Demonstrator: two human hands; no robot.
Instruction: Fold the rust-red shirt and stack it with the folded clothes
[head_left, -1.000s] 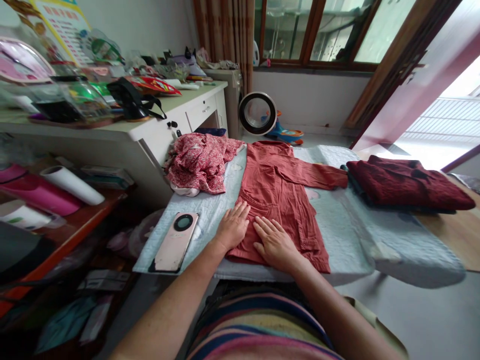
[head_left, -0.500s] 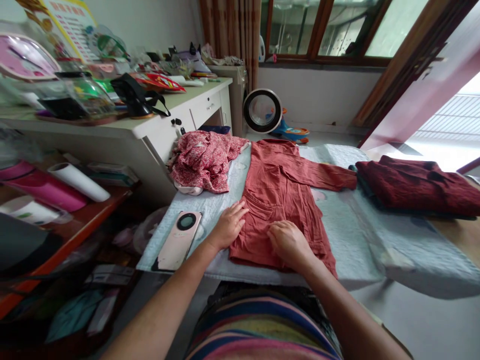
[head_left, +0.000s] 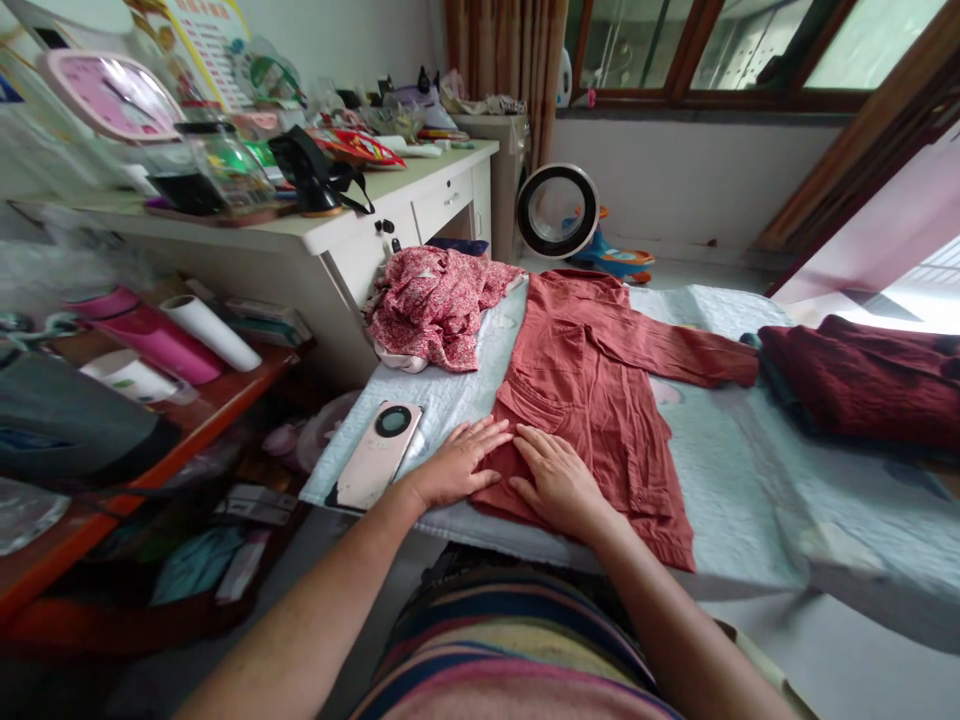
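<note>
A rust-red long-sleeved shirt [head_left: 622, 420] lies spread on the pale blue cloth [head_left: 727, 480], one sleeve stretched out to the right. My left hand [head_left: 461, 462] rests flat on the shirt's lower left edge, fingers extended. Beside it, my right hand [head_left: 555, 478] lies on the lower part of the shirt with its fingers spread, the two hands' fingertips almost meeting. To the left of my left hand is a pink phone [head_left: 379, 452], camera side up.
A crumpled red patterned garment [head_left: 439, 305] sits at the far left of the cloth. Folded dark red clothing [head_left: 862, 385] is stacked on the right. A white desk [head_left: 352, 215] full of items and a low red shelf [head_left: 247, 385] stand to the left.
My right hand has moved left toward my left hand, and its curled fingers have opened out flat. My left hand now reaches slightly further onto the shirt. The view has turned left.
</note>
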